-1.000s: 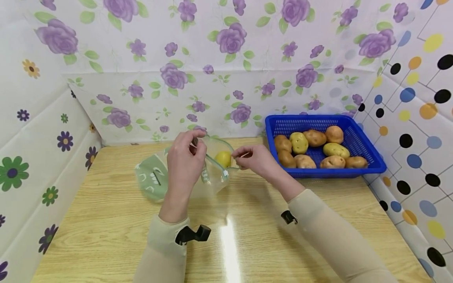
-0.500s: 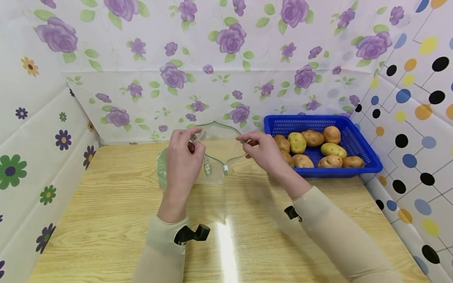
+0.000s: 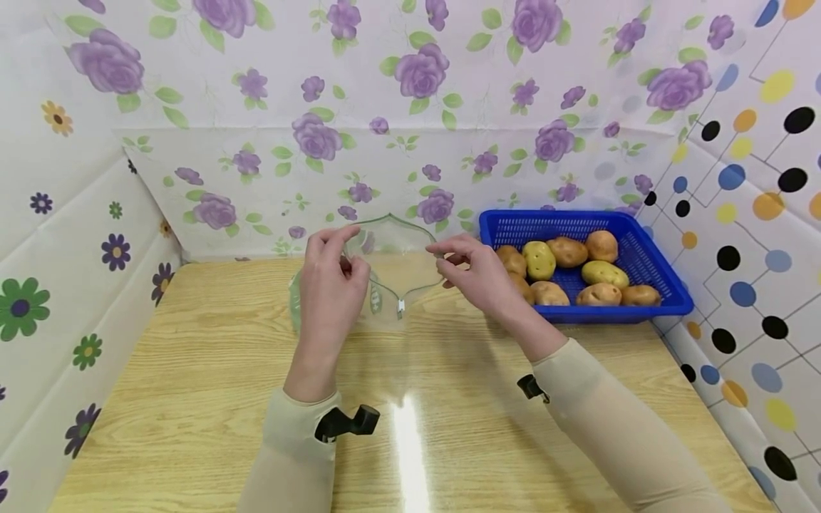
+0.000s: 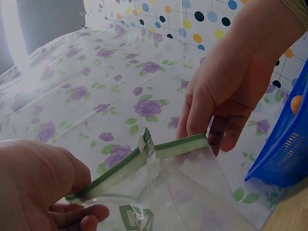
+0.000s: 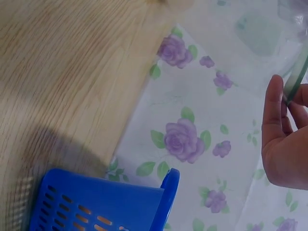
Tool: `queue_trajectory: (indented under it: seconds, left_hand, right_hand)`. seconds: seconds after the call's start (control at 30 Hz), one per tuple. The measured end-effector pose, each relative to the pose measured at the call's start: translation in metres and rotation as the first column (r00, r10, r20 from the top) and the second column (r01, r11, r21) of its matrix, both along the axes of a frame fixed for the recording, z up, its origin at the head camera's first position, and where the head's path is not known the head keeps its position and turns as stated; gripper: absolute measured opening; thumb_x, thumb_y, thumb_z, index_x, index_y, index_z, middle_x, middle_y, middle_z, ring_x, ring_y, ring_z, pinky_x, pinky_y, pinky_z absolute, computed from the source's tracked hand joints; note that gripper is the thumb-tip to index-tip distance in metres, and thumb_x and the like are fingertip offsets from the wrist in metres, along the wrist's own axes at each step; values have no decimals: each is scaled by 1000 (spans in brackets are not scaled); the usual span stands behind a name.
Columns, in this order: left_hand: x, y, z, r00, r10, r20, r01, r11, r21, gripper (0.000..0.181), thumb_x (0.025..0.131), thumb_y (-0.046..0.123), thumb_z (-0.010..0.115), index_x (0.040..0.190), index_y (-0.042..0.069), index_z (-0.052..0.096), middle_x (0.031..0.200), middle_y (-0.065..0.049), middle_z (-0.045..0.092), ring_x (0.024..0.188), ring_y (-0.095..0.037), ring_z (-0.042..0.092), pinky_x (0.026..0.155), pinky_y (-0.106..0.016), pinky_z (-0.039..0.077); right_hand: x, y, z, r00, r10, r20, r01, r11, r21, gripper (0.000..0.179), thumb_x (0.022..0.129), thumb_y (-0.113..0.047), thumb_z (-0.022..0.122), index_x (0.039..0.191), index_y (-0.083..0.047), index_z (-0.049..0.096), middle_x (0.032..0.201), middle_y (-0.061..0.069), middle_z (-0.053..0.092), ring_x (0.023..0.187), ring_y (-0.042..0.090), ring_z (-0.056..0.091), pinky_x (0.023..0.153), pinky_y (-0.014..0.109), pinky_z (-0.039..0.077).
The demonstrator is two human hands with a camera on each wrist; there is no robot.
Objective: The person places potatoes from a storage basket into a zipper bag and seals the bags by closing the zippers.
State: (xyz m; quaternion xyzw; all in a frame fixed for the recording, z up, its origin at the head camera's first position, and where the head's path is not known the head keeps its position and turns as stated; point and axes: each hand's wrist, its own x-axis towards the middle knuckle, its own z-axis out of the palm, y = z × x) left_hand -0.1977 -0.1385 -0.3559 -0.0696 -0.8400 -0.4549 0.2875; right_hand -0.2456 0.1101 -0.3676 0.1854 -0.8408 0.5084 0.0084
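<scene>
Left of centre in the head view, the left hand (image 3: 333,288) pinches a clear bag (image 3: 375,301) by its edge, thumb against fingers. The bag is mid-frame, mouth spread wide. Beside it, the right hand (image 3: 481,276) pinches the opposite edge; farther right, a blue basket (image 3: 616,312) holds potatoes (image 3: 540,260).

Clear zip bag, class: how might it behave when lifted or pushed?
The clear zip bag is probably floppy: it creases in the left wrist view. It is likely light for its size, seeming thin and see-through. Its green rim may fold easily near the white slider, where it bends sharply.
</scene>
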Motion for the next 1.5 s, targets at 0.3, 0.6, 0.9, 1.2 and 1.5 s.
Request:
queue_trajectory:
  seconds: [0.3, 0.6, 0.9, 1.2, 1.5]
  left_hand:
    - [0, 0, 0, 998, -57, 42, 55, 997, 47, 51, 97, -5, 58, 145, 2, 70, 158, -15, 53, 79, -21, 58, 73, -34, 48]
    - [-1, 0, 0, 991, -89, 96, 87, 996, 22, 50, 103, 1, 58, 151, 5, 68, 162, -9, 56, 79, -20, 60, 70, -31, 49]
    - [0, 1, 0, 983, -104, 150, 111, 993, -37, 50, 105, 3, 57, 154, 7, 66, 160, -12, 59, 66, -17, 52, 59, -27, 42]
    - [-2, 2, -3, 984, -127, 127, 134, 990, -49, 55, 105, -3, 56, 155, 18, 67, 130, -9, 72, 59, -17, 45, 51, -29, 37]
    - [-2, 4, -3, 993, -94, 70, 98, 993, -59, 44, 105, -5, 56, 140, 11, 77, 118, -11, 74, 61, -17, 45, 54, -30, 37]
  right_hand:
    - [7, 11, 1, 998, 60, 12, -60, 998, 20, 37, 114, -28, 65, 151, -21, 69, 130, 4, 65, 101, 24, 71, 80, 39, 66]
    - [7, 37, 1, 998, 64, -10, -63, 995, 81, 39, 114, -26, 64, 151, -14, 68, 129, 9, 64, 99, 24, 70, 79, 40, 66]
    - [0, 76, -3, 1000, 8, 15, -11, 985, 173, 40, 115, -30, 62, 152, -16, 66, 134, 10, 61, 102, 32, 71, 83, 44, 65]
    - [-4, 113, -2, 999, -47, 23, 42, 977, 211, 41, 115, -33, 62, 153, -17, 66, 137, 10, 62, 111, 34, 66, 81, 38, 64]
    - [-6, 142, -2, 996, -88, 25, 79, 969, 234, 43, 116, -31, 61, 153, -11, 65, 151, 16, 57, 112, 42, 69, 83, 45, 66]
